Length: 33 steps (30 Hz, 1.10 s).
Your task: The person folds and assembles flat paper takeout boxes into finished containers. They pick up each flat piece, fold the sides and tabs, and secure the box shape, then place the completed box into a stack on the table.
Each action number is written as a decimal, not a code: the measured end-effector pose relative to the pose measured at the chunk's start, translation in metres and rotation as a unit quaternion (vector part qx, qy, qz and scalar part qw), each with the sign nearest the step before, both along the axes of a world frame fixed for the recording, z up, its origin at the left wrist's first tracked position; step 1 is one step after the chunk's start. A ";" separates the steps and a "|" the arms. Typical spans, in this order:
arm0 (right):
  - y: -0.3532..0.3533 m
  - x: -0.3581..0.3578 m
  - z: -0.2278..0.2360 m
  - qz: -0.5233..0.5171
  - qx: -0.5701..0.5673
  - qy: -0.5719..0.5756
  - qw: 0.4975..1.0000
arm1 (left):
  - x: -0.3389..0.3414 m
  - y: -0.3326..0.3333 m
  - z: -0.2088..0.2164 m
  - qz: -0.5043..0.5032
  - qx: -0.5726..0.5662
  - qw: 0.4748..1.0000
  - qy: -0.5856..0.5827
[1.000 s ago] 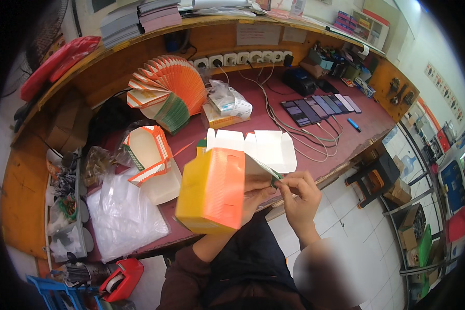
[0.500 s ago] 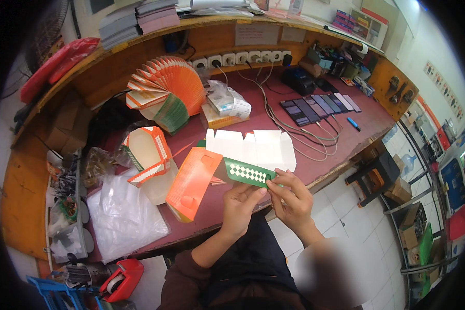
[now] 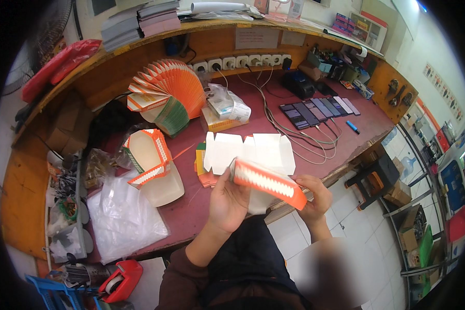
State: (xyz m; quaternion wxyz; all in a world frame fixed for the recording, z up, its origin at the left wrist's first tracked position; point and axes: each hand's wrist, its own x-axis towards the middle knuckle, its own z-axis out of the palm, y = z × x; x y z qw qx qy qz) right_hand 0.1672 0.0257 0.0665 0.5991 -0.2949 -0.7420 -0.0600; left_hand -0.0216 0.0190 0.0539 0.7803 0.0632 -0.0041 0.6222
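Note:
In front of me, an orange printed carton (image 3: 271, 182) with a band of white zigzag marks is held tilted between both hands. My left hand (image 3: 229, 204) grips its left end, fingers partly behind it. At the other end, the fingers of my right hand (image 3: 315, 195) close on the orange edge. Behind the carton, unfolded white card blanks (image 3: 267, 150) lie on the maroon table (image 3: 336, 147). A shaped orange-and-white carton (image 3: 163, 147) with an open top sits to the left. Beyond it stands a fanned stack of orange and green cartons (image 3: 176, 90).
Clear plastic bags (image 3: 126, 217) lie at the near left. Several phones (image 3: 320, 109) rest at the right with charging cables (image 3: 274, 116) running between them and a socket strip (image 3: 240, 61). A red tape dispenser (image 3: 121, 279) is low at the left, and a black stool (image 3: 372, 178) stands right of the table.
The held carton has turned over and moved right: its green patterned strip is out of sight and an orange patterned side shows. My right hand has shifted right along with it.

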 end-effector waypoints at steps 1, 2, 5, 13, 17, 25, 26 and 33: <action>0.001 0.000 0.000 -0.013 -0.002 -0.027 1.000 | 0.004 -0.002 -0.001 -0.015 0.080 0.997 0.001; 0.000 -0.004 -0.001 -0.023 0.008 -0.041 0.999 | 0.010 -0.006 -0.002 -0.018 0.124 0.992 0.024; -0.004 -0.017 -0.005 -0.051 0.001 -0.057 0.997 | 0.029 -0.013 -0.007 0.096 0.193 0.945 0.245; -0.011 -0.027 -0.005 0.030 -0.151 0.129 0.980 | 0.023 -0.004 -0.013 0.517 0.251 0.545 0.611; -0.016 -0.046 -0.013 0.017 -0.136 0.165 0.977 | 0.026 -0.009 -0.015 0.564 0.324 0.443 0.616; -0.023 -0.051 -0.014 0.062 -0.115 0.117 0.984 | 0.008 -0.010 -0.025 0.393 0.276 0.715 0.507; -0.024 -0.051 -0.013 0.057 -0.126 0.093 0.986 | 0.006 -0.010 -0.025 0.384 0.263 0.727 0.504; -0.030 -0.061 -0.010 -0.029 -0.103 -0.055 0.993 | 0.015 -0.009 -0.026 0.354 0.225 0.768 0.484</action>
